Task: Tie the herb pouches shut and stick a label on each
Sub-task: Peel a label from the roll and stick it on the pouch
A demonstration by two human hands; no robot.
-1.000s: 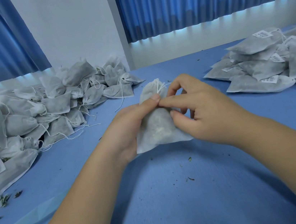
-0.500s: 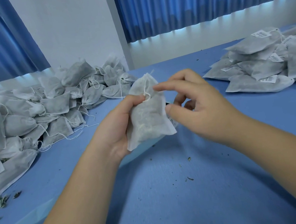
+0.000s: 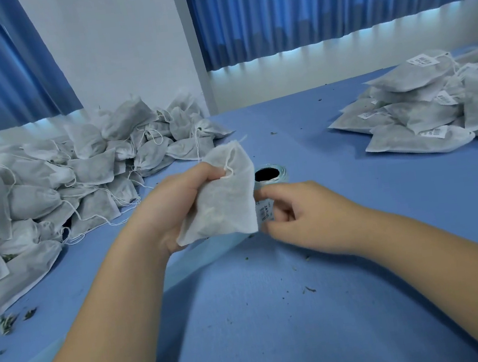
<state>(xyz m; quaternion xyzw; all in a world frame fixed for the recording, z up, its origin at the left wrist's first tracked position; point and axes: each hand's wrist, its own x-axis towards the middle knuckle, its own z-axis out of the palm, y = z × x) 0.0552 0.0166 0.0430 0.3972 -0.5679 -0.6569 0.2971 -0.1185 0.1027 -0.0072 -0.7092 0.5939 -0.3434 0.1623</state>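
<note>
The fingers of the left hand (image 3: pixel 171 208) curl tight round the pouch (image 3: pixel 222 201) near its top and hold it up off the table (image 3: pixel 279 312). Just beside them, the right hand (image 3: pixel 306 217) pinches a label (image 3: pixel 264 211) on the roll (image 3: pixel 272 175) behind the pouch. This pouch looks tied but has no label yet. Out past the left fingers is a big pile without labels (image 3: pixel 79 177). Past the right fingers is a smaller pile with labels (image 3: pixel 423 114). Lots are left.
</note>
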